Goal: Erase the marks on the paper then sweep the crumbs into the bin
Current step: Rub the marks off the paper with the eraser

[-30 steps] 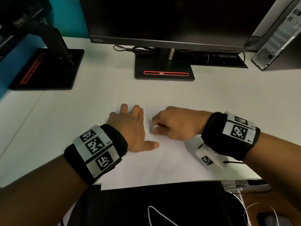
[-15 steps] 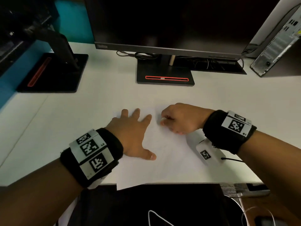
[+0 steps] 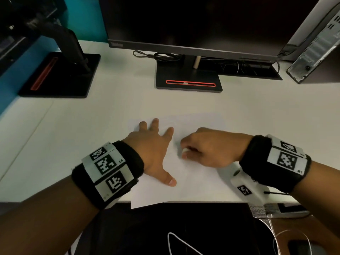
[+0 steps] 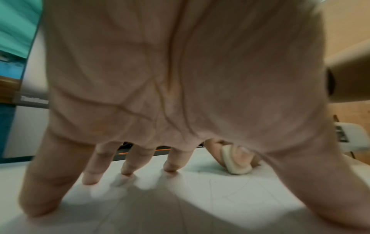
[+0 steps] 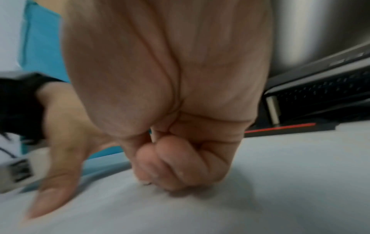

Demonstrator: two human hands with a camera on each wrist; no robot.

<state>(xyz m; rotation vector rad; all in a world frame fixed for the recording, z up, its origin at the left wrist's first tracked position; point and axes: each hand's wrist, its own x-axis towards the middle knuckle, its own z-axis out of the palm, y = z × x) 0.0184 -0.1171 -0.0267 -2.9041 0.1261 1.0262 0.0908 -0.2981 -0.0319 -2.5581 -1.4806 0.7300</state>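
A smooth white desk [image 3: 77, 144] is filling most of the head view, its near edge giving way to something flat and black whose shape is cut off by the frame. At the back a dark monitor [image 3: 193, 21] is standing on a square black base [image 3: 188, 78] with a thin red slot, its upper part running out of the picture. A second black base [image 3: 60, 74] with a curved arm is sitting at the far left, half lost in shadow, and a grey computer case [image 3: 316, 45] is leaning into view at the far right.

The paper [image 3: 193, 181], a thin matte white sheet, is lying flat on the desk in front of the person, one corner hanging just over the near edge. Faint grey pencil lines [image 4: 230, 186] are showing on it in the left wrist view; from the head camera they are too pale to make out.

The left hand [image 3: 152, 153] is pressing flat on the sheet, fingers straight and spread, thumb out to the side. The right hand [image 3: 207, 146] is clenched around a small rounded off-white eraser [image 4: 236, 161], pinching it against the paper just beside the left hand. In the right wrist view the curled fingers [image 5: 180, 163] are hiding the eraser completely, and the picture is blurred. Both wrists are wearing black bands [image 3: 110, 173] with square black-and-white printed tags.
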